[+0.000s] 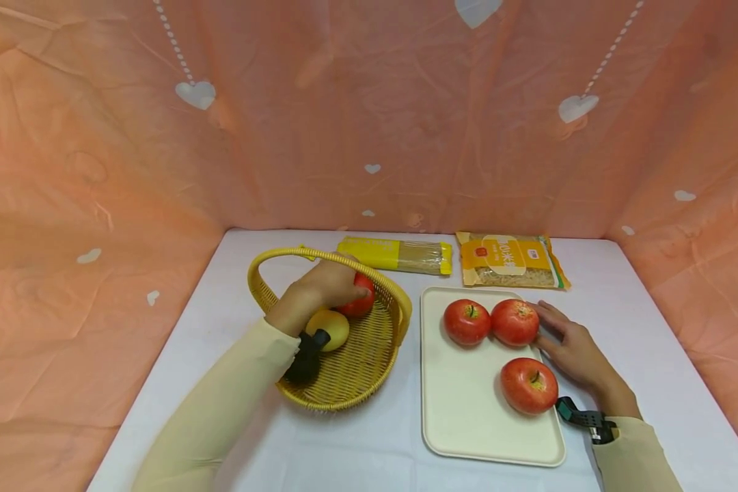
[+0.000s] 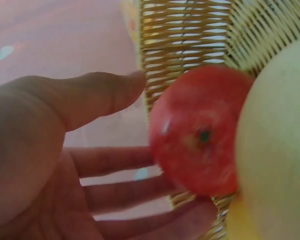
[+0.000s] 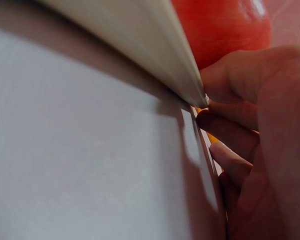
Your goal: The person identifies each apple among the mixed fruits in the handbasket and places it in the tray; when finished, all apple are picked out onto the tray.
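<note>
My left hand [image 1: 329, 281] reaches under the handle of the yellow wicker basket [image 1: 369, 355], beside a red apple [image 1: 359, 298] inside it. In the left wrist view the thumb stands apart from that apple [image 2: 200, 130], and the loosely spread fingers lie along its side. A yellow round fruit [image 1: 329, 329] sits near the left wrist. On the right, my right hand [image 1: 572, 348] rests at the edge of the cream tray [image 1: 461, 410], its thumb right at the rim. Three red apples lie on the tray; one apple [image 1: 514, 322] is close to the right fingertips.
Behind the basket lies a yellow pack of noodles [image 1: 393, 255]. An orange-and-clear food packet [image 1: 510, 261] lies behind the tray. The white-covered table [image 1: 240, 273] is bordered by a hanging pink-orange cloth [image 1: 344, 123] at the back and sides.
</note>
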The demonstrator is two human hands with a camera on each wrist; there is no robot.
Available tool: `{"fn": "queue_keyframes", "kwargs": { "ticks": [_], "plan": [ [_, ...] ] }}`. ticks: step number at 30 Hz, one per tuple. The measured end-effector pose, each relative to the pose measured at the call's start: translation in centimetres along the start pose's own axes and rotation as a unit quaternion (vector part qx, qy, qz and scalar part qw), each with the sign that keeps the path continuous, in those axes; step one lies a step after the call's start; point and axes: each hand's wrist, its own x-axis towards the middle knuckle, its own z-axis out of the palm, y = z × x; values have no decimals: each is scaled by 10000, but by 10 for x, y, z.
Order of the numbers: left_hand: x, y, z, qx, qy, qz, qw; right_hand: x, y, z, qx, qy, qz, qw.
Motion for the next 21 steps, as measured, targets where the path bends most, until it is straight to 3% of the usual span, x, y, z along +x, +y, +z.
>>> {"fn": "queue_keyframes", "kwargs": {
  "ticks": [6, 11, 15, 19, 21],
  "plan": [
    [8, 6, 9, 528, -314, 261, 9978, 0, -2, 0, 21, -23, 51, 10000],
    [10, 11, 16, 385, -340, 485, 9975, -1, -1, 0, -21, 6, -18, 10000],
    [11, 15, 19, 227, -702, 842, 9937, -1, 0, 0, -31, 11, -35, 10000],
    [13, 19, 24, 326, -982, 884, 9907, -1, 0, 0, -63, 22, -60, 10000],
    [19, 18, 32, 505, -943, 866, 9905, -1, 0, 0, -64, 22, -71, 10000]
  ]
}}
